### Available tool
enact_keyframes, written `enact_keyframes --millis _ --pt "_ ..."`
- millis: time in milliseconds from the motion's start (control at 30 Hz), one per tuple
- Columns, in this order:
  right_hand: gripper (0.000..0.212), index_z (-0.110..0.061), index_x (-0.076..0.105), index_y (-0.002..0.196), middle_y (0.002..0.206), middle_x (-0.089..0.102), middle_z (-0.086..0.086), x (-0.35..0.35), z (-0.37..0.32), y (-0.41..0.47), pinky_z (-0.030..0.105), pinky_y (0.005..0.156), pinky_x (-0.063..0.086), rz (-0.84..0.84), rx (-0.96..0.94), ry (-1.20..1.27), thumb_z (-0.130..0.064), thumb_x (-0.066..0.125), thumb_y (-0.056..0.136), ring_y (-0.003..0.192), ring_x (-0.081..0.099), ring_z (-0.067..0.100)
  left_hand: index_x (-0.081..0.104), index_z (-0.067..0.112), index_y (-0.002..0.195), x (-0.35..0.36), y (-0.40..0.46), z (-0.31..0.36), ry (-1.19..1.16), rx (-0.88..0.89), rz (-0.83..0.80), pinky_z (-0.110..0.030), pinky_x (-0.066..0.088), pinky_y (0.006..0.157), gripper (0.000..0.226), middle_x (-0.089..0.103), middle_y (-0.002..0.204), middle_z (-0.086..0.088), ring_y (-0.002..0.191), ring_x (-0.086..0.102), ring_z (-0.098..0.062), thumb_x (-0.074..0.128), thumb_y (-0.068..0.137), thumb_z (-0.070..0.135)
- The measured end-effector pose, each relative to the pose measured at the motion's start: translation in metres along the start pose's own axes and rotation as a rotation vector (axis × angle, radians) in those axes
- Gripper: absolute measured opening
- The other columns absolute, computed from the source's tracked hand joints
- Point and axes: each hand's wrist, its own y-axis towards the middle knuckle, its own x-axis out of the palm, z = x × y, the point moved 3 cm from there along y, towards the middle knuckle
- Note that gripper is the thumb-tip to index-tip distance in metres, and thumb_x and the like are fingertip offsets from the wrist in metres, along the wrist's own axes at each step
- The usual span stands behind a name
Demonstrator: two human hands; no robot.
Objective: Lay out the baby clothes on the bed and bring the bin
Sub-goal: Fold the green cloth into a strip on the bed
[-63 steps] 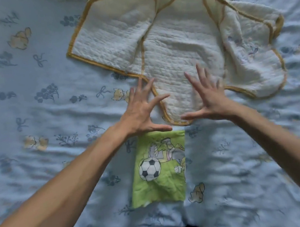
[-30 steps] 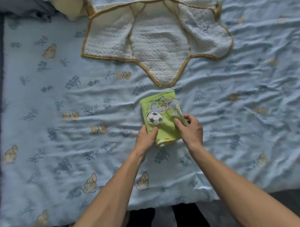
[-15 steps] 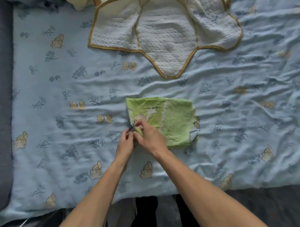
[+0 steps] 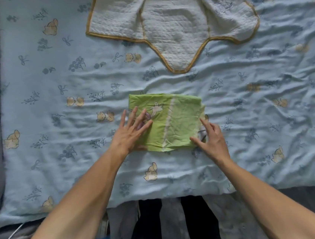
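While the left hand (image 4: 130, 134) presses flat, fingers spread, on the thin green printed cotton garment (image 4: 172, 121) at frame centre, the right hand (image 4: 210, 139), loosely open, touches its right edge; soft, light, best pinched at corners.

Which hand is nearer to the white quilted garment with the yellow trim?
Left. The left hand lies on the green cloth, below the white quilted garment. The right hand is lower, at the cloth's near right corner.

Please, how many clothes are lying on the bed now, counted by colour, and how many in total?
White quilted garment with yellow trim: 1
Green printed garment: 1
Total: 2, both on the blue bed sheet
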Motion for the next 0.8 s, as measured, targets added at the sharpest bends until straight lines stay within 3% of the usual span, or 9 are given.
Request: enact_keyframes --millis 133,200,300,433,533,600,667,700,800 --pt "0.078 -0.024 0.035 0.143 0.136 0.048 0.005 -0.009 0.017 0.011 0.036 0.100 0.042 -0.004 -0.115 -0.045 -0.048 0.070 0.078 0.121 0.046 0.019 -0.020 0.029 0.144 -0.026 0.006 0.013 -0.064 0.139 0.087 -0.049 -0.026 0.108 0.103 -0.030 0.150 -0.009 0.133 -0.036 -0.031 0.038 0.075 0.078" --pt "0.055 -0.015 0.050 0.132 0.119 0.061 0.005 -0.015 0.025 0.015 0.036 0.094 0.049 0.057 0.016 0.139 -0.038 0.067 0.084 0.106 0.057 0.016 -0.003 0.022 0.151 -0.045 0.019 0.030 -0.110 0.161 0.099 -0.046 -0.006 0.117 0.101 -0.009 0.158 -0.015 0.145 -0.010 -0.032 0.040 0.077 0.076" --pt "0.031 -0.009 0.060 0.118 0.106 0.068 0.007 -0.012 0.027 0.019 0.028 0.084 0.051 0.056 0.219 0.369 -0.021 0.062 0.089 0.095 0.063 0.015 0.017 0.014 0.148 -0.074 0.038 0.075 -0.268 0.154 0.037 -0.040 0.029 0.111 0.096 0.026 0.148 -0.022 0.133 0.031 -0.032 0.049 0.077 0.071" --pt "0.039 -0.009 0.055 0.125 0.095 0.062 0.004 0.003 0.018 0.021 0.025 0.076 0.046 -0.139 0.277 0.497 -0.021 0.063 0.089 0.088 0.057 0.015 0.000 0.022 0.152 -0.089 0.053 0.130 -0.318 0.195 -0.043 -0.048 0.018 0.117 0.105 0.001 0.157 -0.020 0.143 0.006 -0.042 0.066 0.077 0.053" --pt "0.055 -0.011 0.041 0.140 0.106 0.057 0.002 0.009 0.012 0.029 0.027 0.085 0.044 -0.186 0.288 0.558 -0.028 0.061 0.091 0.095 0.054 0.014 -0.003 0.020 0.152 -0.082 0.055 0.128 -0.285 0.170 -0.087 -0.049 0.016 0.117 0.103 -0.008 0.158 -0.017 0.145 -0.002 -0.039 0.069 0.080 0.038" --pt "0.046 -0.012 0.047 0.135 0.111 0.056 -0.002 0.014 0.010 0.034 0.028 0.087 0.047 -0.235 0.315 0.703 -0.028 0.057 0.093 0.102 0.055 0.016 -0.004 0.016 0.151 -0.079 0.053 0.121 -0.293 0.160 -0.086 -0.047 0.015 0.118 0.096 -0.008 0.158 -0.016 0.145 -0.003 -0.036 0.064 0.085 0.030" --pt "0.030 -0.012 0.057 0.121 0.102 0.065 0.001 0.019 0.008 0.036 0.025 0.074 0.051 -0.310 0.404 0.988 -0.028 0.048 0.098 0.091 0.061 0.016 -0.001 0.012 0.151 -0.076 0.053 0.117 -0.375 0.142 -0.046 -0.043 0.017 0.118 0.086 -0.003 0.159 -0.014 0.146 0.001 -0.031 0.058 0.090 0.026" --pt "0.033 -0.011 0.059 0.119 0.099 0.067 0.003 0.020 0.006 0.036 0.024 0.069 0.051 -0.326 0.468 1.114 -0.032 0.042 0.099 0.086 0.062 0.016 0.002 0.012 0.151 -0.075 0.053 0.116 -0.427 0.129 -0.018 -0.041 0.019 0.118 0.082 0.001 0.159 -0.011 0.147 0.004 -0.028 0.056 0.091 0.026" --pt "0.043 -0.014 0.058 0.121 0.097 0.067 0.004 0.020 0.006 0.032 0.024 0.067 0.048 -0.343 0.544 1.151 -0.041 0.030 0.101 0.080 0.063 0.016 0.014 0.019 0.151 -0.071 0.053 0.110 -0.573 0.077 0.055 -0.036 0.023 0.117 0.063 0.014 0.158 -0.001 0.146 0.014 -0.018 0.047 0.097 0.021"
